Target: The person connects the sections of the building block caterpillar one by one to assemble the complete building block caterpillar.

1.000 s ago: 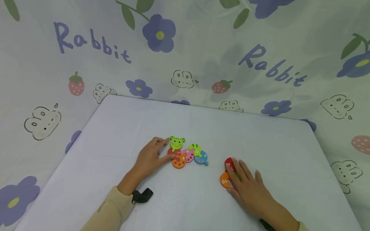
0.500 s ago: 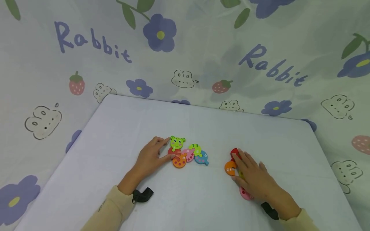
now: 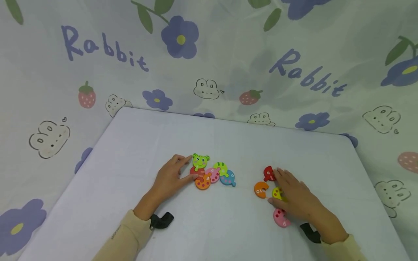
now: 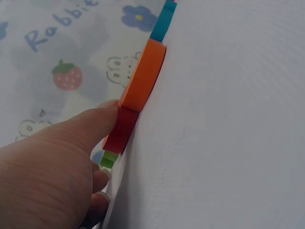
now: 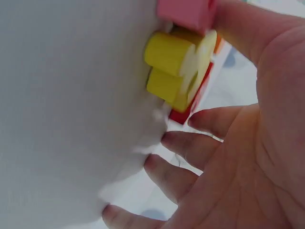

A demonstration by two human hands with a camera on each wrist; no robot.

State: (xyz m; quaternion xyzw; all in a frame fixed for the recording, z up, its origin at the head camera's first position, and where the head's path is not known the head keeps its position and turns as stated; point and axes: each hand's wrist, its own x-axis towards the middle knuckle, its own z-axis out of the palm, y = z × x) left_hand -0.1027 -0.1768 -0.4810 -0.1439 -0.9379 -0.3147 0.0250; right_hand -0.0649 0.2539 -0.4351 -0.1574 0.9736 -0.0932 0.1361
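A caterpillar number puzzle lies on the white table in the head view: green face (image 3: 200,161), red piece, orange piece (image 3: 203,183), pink piece (image 3: 213,175), green piece (image 3: 221,168) and blue piece (image 3: 228,178). My left hand (image 3: 168,178) rests beside it, thumb on the red piece (image 4: 125,128), index fingertip at the face's ear. Over loose pieces at the right, my right hand (image 3: 296,197) has its fingers extended. Around it lie a red piece (image 3: 268,174), an orange 10 piece (image 3: 259,190), a partly covered yellow piece (image 3: 276,193) and a pink piece (image 3: 280,218).
The white table (image 3: 156,134) ends at a curtain (image 3: 228,72) printed with rabbits, flowers and strawberries. A black strap end (image 3: 162,220) sticks out at the left cuff, another (image 3: 310,232) at the right one.
My right hand has moved to the right and away from the near edge, shifting the loose pieces. They lie farther apart, and the yellow and pink ones now show. My left hand has stayed put.
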